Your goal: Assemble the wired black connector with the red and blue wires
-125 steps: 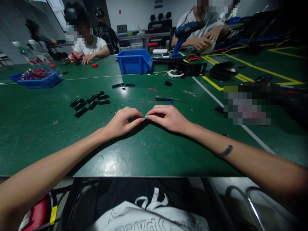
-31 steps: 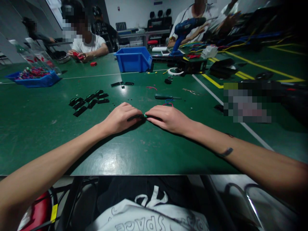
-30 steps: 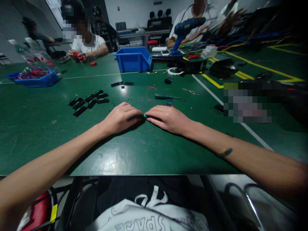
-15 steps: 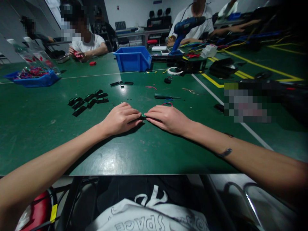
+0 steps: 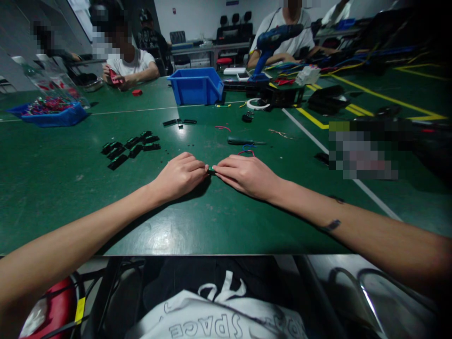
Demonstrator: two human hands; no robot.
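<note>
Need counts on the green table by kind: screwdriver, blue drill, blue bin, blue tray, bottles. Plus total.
Screwdriver: 1
Blue drill: 1
Blue bin: 1
Blue tray: 1
Bottles: 2
Total: 6

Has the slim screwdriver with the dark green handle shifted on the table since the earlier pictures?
No. Judged against the straight white line on the tabletop, the screwdriver shows no visible shift.

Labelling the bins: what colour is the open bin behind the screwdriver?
The open bin is blue; it shows best in the head view.
</note>
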